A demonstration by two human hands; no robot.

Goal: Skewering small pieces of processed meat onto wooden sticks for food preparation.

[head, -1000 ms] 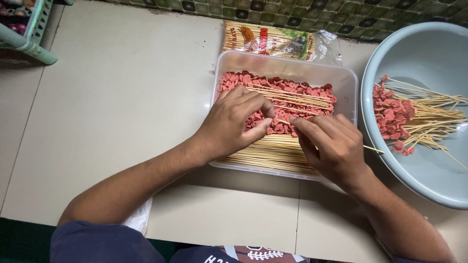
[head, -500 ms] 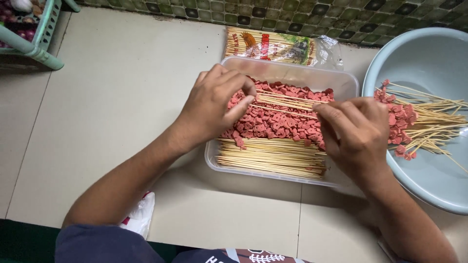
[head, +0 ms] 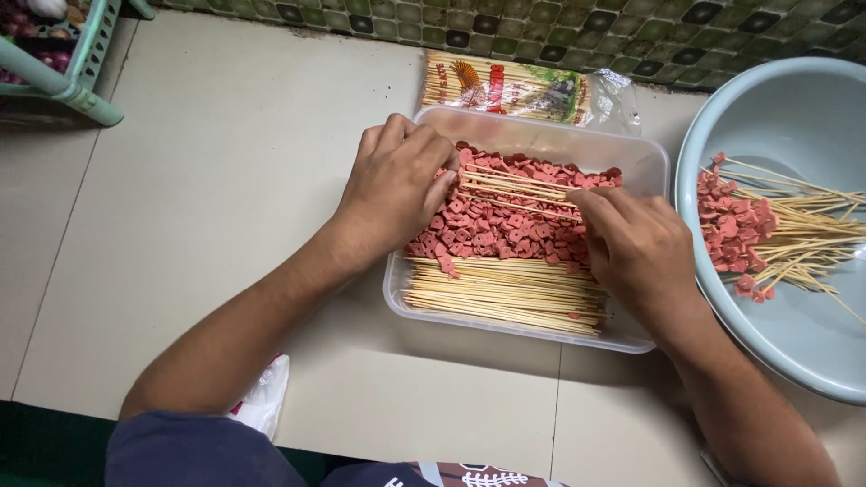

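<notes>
The left hand [head: 397, 185] is curled knuckles-up over the red sausage pieces [head: 505, 225] in the clear plastic tub [head: 649, 162]; whether anything is pinched cannot be told. The right hand [head: 636, 248] is closed around thin bamboo skewers [head: 519, 185] lying across the pieces. A sharp tip could be driven into a finger if pressed blind. Loaded skewers [head: 767, 239] are piled in the pale blue basin [head: 812, 99] just beside the tub; a nudged tub could scatter pieces.

pink-red sausage pieces [head: 505, 230], pale tan skewers [head: 505, 296], clear tub [head: 645, 162], light blue basin [head: 794, 117], beige tiles [head: 225, 180]
</notes>
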